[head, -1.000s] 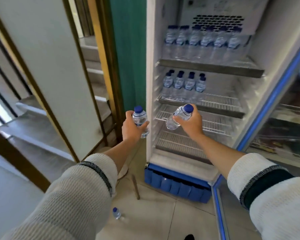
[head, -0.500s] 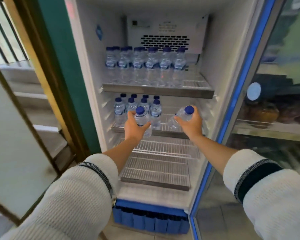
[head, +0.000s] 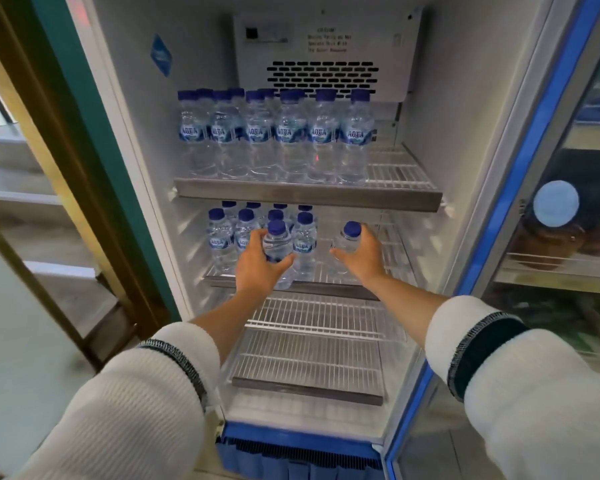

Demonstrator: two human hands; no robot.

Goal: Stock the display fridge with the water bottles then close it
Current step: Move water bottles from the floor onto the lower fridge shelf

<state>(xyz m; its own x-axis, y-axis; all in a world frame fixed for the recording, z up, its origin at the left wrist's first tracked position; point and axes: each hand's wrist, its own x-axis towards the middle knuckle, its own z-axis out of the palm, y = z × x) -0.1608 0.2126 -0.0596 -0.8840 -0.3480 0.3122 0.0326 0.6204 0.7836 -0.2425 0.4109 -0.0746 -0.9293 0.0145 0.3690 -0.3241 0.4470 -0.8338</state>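
The display fridge (head: 132, 109) stands open in front of me. My left hand (head: 257, 268) grips a clear water bottle with a blue cap (head: 277, 242), upright at the front of the second shelf (head: 329, 291). My right hand (head: 362, 256) holds a second blue-capped bottle (head: 350, 237) over the bare right part of that shelf. Several bottles (head: 222, 240) stand on the left of the second shelf. A full row of bottles (head: 288, 133) fills most of the top shelf (head: 309, 197).
The fridge's glass door (head: 520, 161) with its blue frame hangs open on my right. Two wire shelves (head: 312, 358) lie below my hands. A teal wall edge and a wooden frame (head: 52, 109) stand on the left, with stairs behind.
Both hands have moved forward and up with their bottles, from in front of the lower shelves to the second shelf. My view has closed in on the fridge.
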